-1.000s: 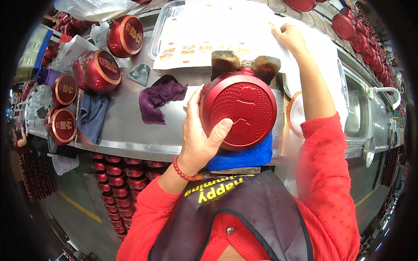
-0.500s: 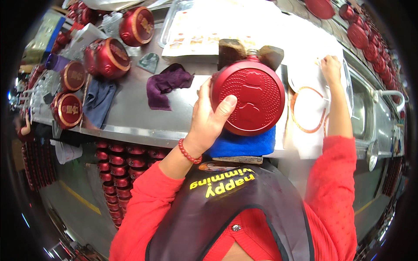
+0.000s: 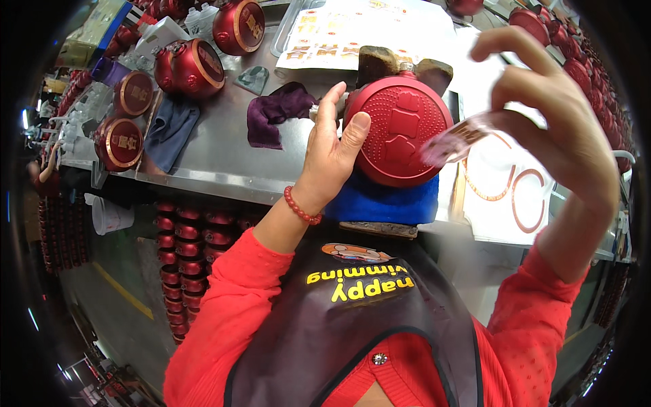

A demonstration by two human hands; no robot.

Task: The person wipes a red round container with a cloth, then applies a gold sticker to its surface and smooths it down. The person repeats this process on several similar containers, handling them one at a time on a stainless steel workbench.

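A round red embossed metal flask (image 3: 404, 129) is gripped at its rim by the left hand (image 3: 332, 152) above a blue cloth pad (image 3: 390, 203). A thin printed label strip (image 3: 456, 141) is pinched by the right hand (image 3: 553, 112); it is best laid squarely and pressed flat.

Workshop surroundings seen from above: a steel worktop (image 3: 210, 152) with storage beneath and a concrete floor (image 3: 115, 298).

The grey metal worktop runs across the view, its front edge bending with the lens. On it lie a purple cloth (image 3: 278, 112), a blue-grey cloth (image 3: 169, 125), a folded blue cloth (image 3: 393, 203) at the near edge, and a shallow tray (image 3: 288, 34) lined with printed sheets. Round red containers (image 3: 196, 64) stand at the far left of the surface. Below the front edge, rows of small red pots (image 3: 183, 264) fill the racks. The floor is grey, marked by a yellow painted line (image 3: 122, 292). Lighting is even and bright.
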